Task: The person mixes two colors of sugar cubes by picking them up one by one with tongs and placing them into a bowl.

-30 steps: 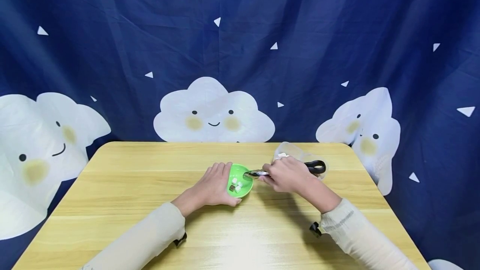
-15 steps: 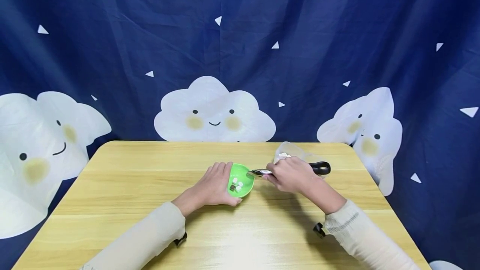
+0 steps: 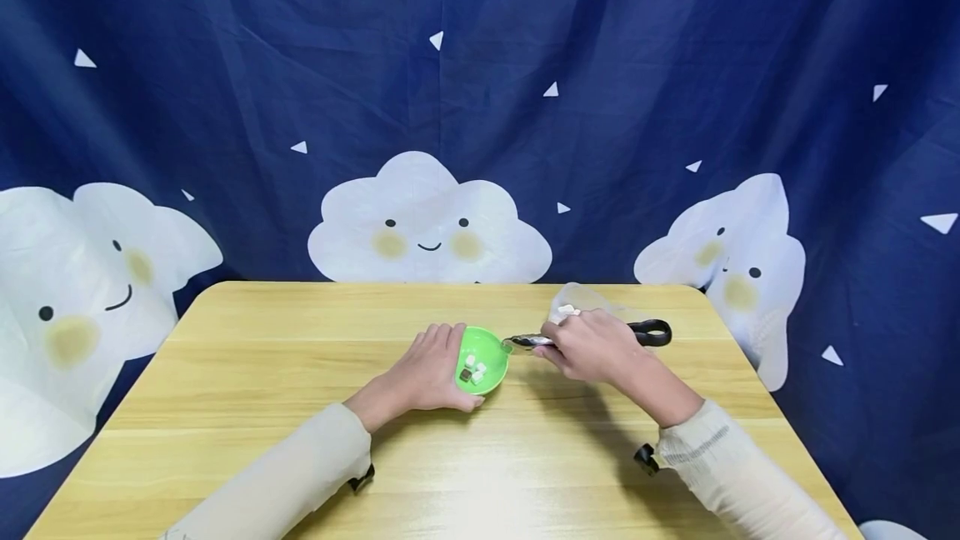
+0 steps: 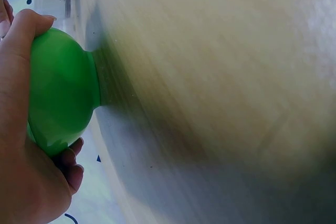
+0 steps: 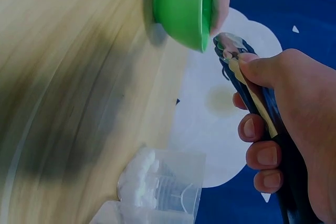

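Green bowl sits on the wooden table, near its middle. Inside: a few small cubes, most white, one darker. All other places below are given relative to the bowl.

Left hand: cupped against the bowl's left wall, fingers curled round the outside, thumb over the near rim. Left wrist view confirms the grasp on the rounded green underside; the bowl looks tipped up off its base there.

Right hand: just right of the bowl, clenched round a pair of tongs. Metal tips point left at the bowl's right rim, just outside it and slightly above. Black loop handle sticks out past the hand, farther right. Right wrist view: thumb and three curled fingers wrap the tongs' arms; tips close together just beside the green rim. Cannot tell whether anything is pinched between the tips.

Key relation: tongs' long axis runs roughly left–right, in line with the bowl, tips toward it. The bowl lies directly left of the tips; the right hand is the one that bears on its open mouth.

Beyond the right hand, farther right and back: a clear plastic cup lying on the table, with white pieces in it.

Behind the table: dark blue cloth backdrop with white cloud figures.
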The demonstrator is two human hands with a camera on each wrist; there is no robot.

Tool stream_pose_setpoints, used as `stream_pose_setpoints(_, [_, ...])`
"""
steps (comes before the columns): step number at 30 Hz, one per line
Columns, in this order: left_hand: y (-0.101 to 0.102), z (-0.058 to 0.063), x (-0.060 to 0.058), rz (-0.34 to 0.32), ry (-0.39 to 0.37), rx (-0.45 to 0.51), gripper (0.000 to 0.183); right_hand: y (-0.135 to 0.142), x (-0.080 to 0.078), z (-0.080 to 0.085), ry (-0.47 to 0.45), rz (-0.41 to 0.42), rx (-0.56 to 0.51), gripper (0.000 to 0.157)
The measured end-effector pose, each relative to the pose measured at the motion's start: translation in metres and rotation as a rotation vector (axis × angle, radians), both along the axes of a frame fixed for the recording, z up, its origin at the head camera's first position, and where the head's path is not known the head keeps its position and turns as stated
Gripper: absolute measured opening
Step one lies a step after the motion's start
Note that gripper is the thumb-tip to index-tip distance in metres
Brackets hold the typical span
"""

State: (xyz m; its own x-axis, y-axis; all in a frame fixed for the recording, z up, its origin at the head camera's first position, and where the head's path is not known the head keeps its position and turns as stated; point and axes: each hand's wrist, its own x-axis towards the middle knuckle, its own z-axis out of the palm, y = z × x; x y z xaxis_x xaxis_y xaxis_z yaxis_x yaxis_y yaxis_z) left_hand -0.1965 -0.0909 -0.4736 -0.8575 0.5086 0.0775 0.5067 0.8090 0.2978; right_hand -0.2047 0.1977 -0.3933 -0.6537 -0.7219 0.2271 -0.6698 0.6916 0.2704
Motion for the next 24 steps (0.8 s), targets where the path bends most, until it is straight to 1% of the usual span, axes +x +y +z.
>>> stream_pose_setpoints(5, [0.000,0.000,0.000,0.003,0.005,0.002,0.119,0.005,-0.001,0.001,0.006,0.002,-0.012,0.034])
stream_pose_setpoints(9, [0.000,0.002,0.001,0.002,0.004,0.004,0.119,0.010,-0.001,0.003,0.003,-0.017,-0.016,0.033])
stream_pose_setpoints(17, [0.000,0.000,0.001,0.013,-0.002,0.009,0.117,0.019,-0.001,0.008,-0.026,-0.048,-0.011,0.034])
stream_pose_setpoints(24, [0.000,0.002,0.001,0.005,0.002,0.012,0.116,0.026,0.000,0.013,-0.053,-0.063,-0.009,0.034])
